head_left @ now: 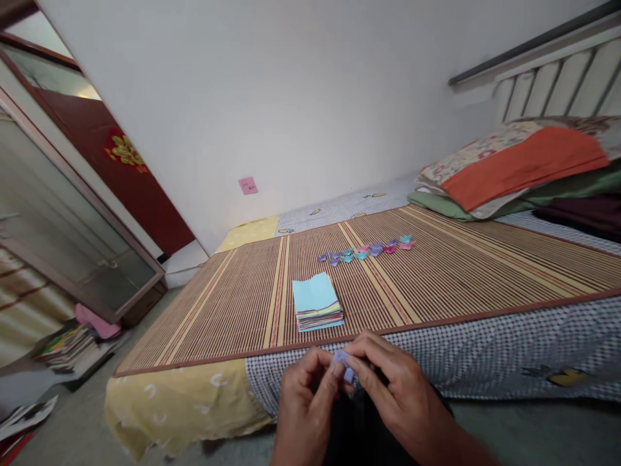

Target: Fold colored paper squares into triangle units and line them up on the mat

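Note:
A small piece of folded purple paper is pinched between my two hands at the near edge of the bed. My left hand grips its left side, with the thumb lying across the front. On the right side, my right hand holds it between thumb and fingers. Just beyond my hands lies a stack of coloured paper with a light blue sheet on top. Farther back, several small folded paper pieces in purple, teal and pink form two rows on the mat.
A striped bamboo mat covers the bed, over a checked and yellow sheet. Pillows are piled at the right, below a radiator. A pink note is stuck to the wall. Books lie at the left near a glass-panelled door.

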A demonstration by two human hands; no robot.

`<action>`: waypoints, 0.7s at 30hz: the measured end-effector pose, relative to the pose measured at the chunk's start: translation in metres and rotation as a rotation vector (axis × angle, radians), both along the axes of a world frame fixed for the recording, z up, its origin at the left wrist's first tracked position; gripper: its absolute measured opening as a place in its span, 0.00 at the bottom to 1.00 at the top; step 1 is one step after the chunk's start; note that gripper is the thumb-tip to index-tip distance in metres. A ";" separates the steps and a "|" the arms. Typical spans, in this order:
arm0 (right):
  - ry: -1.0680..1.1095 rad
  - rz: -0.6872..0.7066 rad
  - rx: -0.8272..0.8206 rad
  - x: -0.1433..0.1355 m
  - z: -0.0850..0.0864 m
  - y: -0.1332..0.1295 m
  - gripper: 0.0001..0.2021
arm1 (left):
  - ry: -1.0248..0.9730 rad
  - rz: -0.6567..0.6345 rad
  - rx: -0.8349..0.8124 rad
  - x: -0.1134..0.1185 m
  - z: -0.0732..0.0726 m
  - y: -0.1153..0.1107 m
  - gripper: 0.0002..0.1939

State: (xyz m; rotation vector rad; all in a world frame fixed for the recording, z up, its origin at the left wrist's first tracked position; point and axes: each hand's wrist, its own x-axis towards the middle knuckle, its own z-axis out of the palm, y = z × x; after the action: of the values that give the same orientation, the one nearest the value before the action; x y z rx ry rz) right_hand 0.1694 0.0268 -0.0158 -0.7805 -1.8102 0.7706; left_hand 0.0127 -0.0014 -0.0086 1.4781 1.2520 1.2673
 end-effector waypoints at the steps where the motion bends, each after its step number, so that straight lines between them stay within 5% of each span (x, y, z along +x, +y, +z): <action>1: -0.001 -0.030 0.024 -0.002 -0.001 0.000 0.11 | 0.011 0.008 0.012 0.001 0.000 0.000 0.16; 6: 0.069 -0.010 -0.128 -0.004 -0.006 0.001 0.13 | 0.046 0.025 0.060 0.003 -0.002 0.000 0.19; 11: 0.331 0.351 -0.486 0.006 -0.011 0.012 0.20 | -0.464 -0.219 -0.150 0.002 -0.014 0.008 0.18; 16: 0.406 0.416 -0.386 0.008 -0.012 0.016 0.15 | -0.887 -0.599 -0.275 0.011 -0.033 0.011 0.16; 21: 0.499 0.434 -0.362 0.002 -0.011 0.016 0.11 | -1.000 -0.604 -0.360 0.022 -0.045 0.010 0.16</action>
State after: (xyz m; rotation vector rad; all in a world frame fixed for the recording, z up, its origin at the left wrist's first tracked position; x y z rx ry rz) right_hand 0.1711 0.0424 -0.0269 -0.3614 -1.4080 1.4639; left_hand 0.0349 0.0090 -0.0532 0.6776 0.2919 1.0448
